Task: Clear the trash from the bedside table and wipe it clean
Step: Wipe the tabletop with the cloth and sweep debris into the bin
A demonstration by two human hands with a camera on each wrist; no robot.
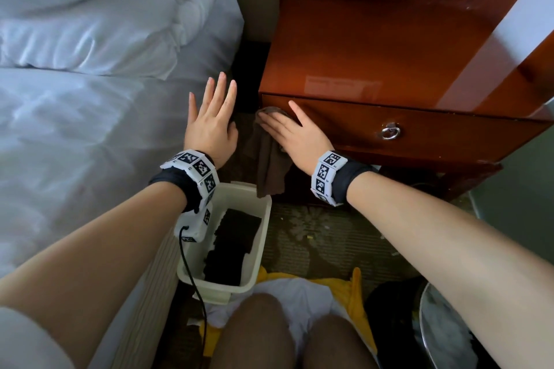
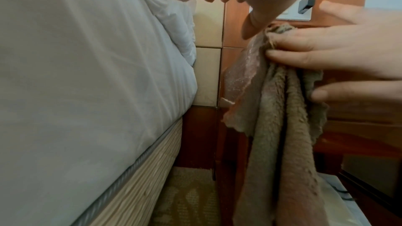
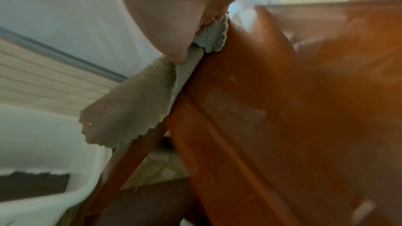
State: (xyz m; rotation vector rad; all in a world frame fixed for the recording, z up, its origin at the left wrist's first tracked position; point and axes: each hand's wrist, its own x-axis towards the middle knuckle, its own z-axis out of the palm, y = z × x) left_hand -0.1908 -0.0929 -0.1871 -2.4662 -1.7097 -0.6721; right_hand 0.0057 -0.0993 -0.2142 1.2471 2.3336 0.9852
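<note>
White bedding fills the left side where I kneel, with the mattress edge just beside my left hand. That hand floats in the gap between bed and bedside table, fingers straight and spread, holding nothing. Below it on the carpet stands a pale plastic bin with something dark lying inside; I cannot tell what. Next comes the brownish cloth, bunched at the top and hanging down over the left corner of the drawer front. My right hand lies flat on it, fingers nearly straight, pressing it against the wood, with no real grasp; in the left wrist view the fingertips rest on the bunched top of the cloth. The bedside table itself shows 1 glossy red-brown surface with no trash in sight, only faint smears toward the back right, so I judge clearing finished and wiping under way, now on the front face. My next move, I think, calls for steady pressure and a sweep rightward along the drawer. A metal ring pull sits in that path and could snag the cloth, and the loose tail dangles close to the bin rim.
</note>
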